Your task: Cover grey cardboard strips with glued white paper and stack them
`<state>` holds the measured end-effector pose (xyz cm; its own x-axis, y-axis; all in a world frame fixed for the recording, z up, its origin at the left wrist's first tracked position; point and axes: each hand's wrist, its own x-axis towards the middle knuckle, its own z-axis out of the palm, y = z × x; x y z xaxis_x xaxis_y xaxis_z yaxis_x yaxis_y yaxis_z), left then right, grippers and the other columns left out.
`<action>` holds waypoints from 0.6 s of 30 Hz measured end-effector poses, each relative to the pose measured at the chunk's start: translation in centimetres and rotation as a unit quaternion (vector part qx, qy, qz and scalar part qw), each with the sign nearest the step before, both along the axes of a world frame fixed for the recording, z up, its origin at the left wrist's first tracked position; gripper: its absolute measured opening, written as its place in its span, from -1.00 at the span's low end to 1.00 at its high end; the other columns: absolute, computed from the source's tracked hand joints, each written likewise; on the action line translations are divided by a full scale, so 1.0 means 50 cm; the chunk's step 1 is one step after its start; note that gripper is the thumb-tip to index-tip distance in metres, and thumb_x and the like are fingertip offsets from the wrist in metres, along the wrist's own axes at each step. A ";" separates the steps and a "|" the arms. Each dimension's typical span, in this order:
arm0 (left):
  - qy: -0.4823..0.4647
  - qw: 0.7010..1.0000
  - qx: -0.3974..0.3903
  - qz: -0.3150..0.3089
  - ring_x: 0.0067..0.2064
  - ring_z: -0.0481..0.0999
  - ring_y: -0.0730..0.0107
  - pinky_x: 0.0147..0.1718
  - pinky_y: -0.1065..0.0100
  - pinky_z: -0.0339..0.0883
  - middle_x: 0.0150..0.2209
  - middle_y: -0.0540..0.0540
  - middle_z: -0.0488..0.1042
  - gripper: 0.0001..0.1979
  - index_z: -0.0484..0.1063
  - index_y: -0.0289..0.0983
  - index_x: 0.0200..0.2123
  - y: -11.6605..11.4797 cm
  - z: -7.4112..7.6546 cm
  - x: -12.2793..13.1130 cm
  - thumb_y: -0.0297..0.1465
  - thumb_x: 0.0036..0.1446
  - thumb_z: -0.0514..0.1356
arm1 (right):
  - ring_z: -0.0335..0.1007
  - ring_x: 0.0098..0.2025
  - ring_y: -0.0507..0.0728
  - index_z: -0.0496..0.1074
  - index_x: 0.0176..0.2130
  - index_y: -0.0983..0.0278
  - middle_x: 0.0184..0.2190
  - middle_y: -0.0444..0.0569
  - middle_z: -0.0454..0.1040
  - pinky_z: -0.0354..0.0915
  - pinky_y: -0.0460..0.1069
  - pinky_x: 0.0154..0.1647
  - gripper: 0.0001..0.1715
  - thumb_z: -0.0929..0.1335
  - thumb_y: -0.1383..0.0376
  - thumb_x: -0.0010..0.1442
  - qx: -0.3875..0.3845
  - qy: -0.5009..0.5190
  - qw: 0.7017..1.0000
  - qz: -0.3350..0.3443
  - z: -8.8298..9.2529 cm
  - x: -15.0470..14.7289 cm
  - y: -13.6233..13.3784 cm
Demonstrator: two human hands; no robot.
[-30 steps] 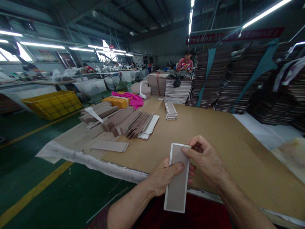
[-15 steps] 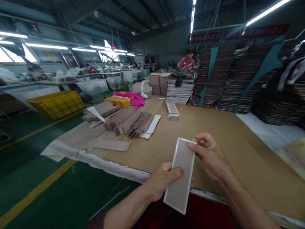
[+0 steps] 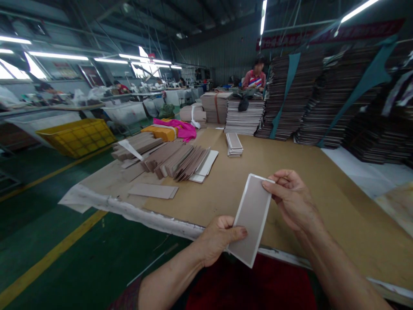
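Between my two hands is a grey rectangular board (image 3: 251,215) with a white edge, tilted above the table's near edge. My left hand (image 3: 222,239) grips its lower left side, thumb on the face and the fingers hidden behind. At the upper right corner, my right hand (image 3: 290,198) pinches the board between thumb and fingers. A small pile of similar white-edged boards (image 3: 234,144) lies farther back on the table. To the left, a fanned row of thin grey-brown strips (image 3: 176,161) rests beside some white strips (image 3: 205,167).
The brown-topped table (image 3: 300,161) spreads ahead. Tall stacks of dark sheets (image 3: 297,94) rise at the back right. A loose grey strip (image 3: 153,190) lies near the left edge. Pink cloth (image 3: 183,130) covers part of a yellow bundle (image 3: 163,132). A person (image 3: 254,77) is behind the stacks.
My right hand and the board's upper end have shifted slightly up and right. The left hand now holds nearer the board's lower end. The view has tipped slightly downward.
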<state>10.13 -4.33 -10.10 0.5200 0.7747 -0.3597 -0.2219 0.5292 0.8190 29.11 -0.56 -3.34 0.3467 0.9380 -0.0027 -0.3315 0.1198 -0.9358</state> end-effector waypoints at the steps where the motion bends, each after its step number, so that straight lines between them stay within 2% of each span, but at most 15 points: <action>1: 0.006 1.000 0.000 0.005 -0.43 0.51 0.42 -0.40 0.45 0.31 -0.38 -0.15 0.60 -0.44 0.59 -0.42 -0.30 -0.001 0.000 -0.001 -0.11 -0.30 0.52 | 0.33 -0.44 0.00 0.30 -0.38 0.20 -0.48 -0.23 0.42 0.28 -0.09 -0.43 -0.35 0.64 0.26 -0.43 -0.001 -0.002 1.000 0.001 -0.001 0.001 0.002; 7: 0.020 1.000 0.001 0.012 -0.42 0.50 0.39 -0.38 0.42 0.31 -0.39 -0.15 0.60 -0.47 0.60 -0.41 -0.32 -0.007 0.009 0.000 -0.13 -0.31 0.52 | 0.35 -0.43 -0.01 0.32 -0.38 0.21 -0.49 -0.23 0.43 0.30 -0.11 -0.42 -0.36 0.65 0.29 -0.44 0.002 0.027 0.999 -0.021 -0.017 0.004 0.010; 10: 0.038 0.998 0.010 0.039 -0.44 0.47 0.42 -0.42 0.43 0.28 -0.41 -0.12 0.59 -0.47 0.59 -0.41 -0.35 -0.011 0.016 0.010 -0.12 -0.32 0.51 | 0.35 -0.42 -0.02 0.36 -0.36 0.21 -0.48 -0.23 0.43 0.30 -0.13 -0.41 -0.37 0.65 0.26 -0.42 0.002 0.040 0.999 -0.023 -0.021 0.004 0.011; 15: 0.063 0.997 0.019 0.042 -0.46 0.42 0.44 -0.45 0.44 0.24 -0.47 -0.08 0.54 -0.48 0.57 -0.40 -0.41 -0.018 0.023 0.027 -0.08 -0.32 0.50 | 0.35 -0.48 0.02 0.46 -0.32 0.24 -0.48 -0.17 0.49 0.28 -0.09 -0.47 -0.45 0.63 0.12 -0.28 -0.068 0.012 0.995 0.078 -0.027 0.000 -0.002; 18: 0.072 0.996 0.031 0.032 -0.45 0.41 0.45 -0.44 0.46 0.22 -0.47 -0.07 0.52 -0.45 0.56 -0.40 -0.39 -0.017 0.030 0.029 -0.04 -0.31 0.48 | 0.34 -0.51 0.05 0.49 -0.38 0.28 -0.51 -0.12 0.52 0.27 -0.06 -0.48 -0.47 0.63 0.08 -0.29 -0.091 0.013 0.991 0.101 -0.034 -0.004 -0.012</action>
<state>11.57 -5.18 -8.58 0.4157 0.8279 -0.3766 -0.1318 0.4645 0.8757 28.93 -1.15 -5.04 0.1501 0.9712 -0.1848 -0.3552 -0.1215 -0.9268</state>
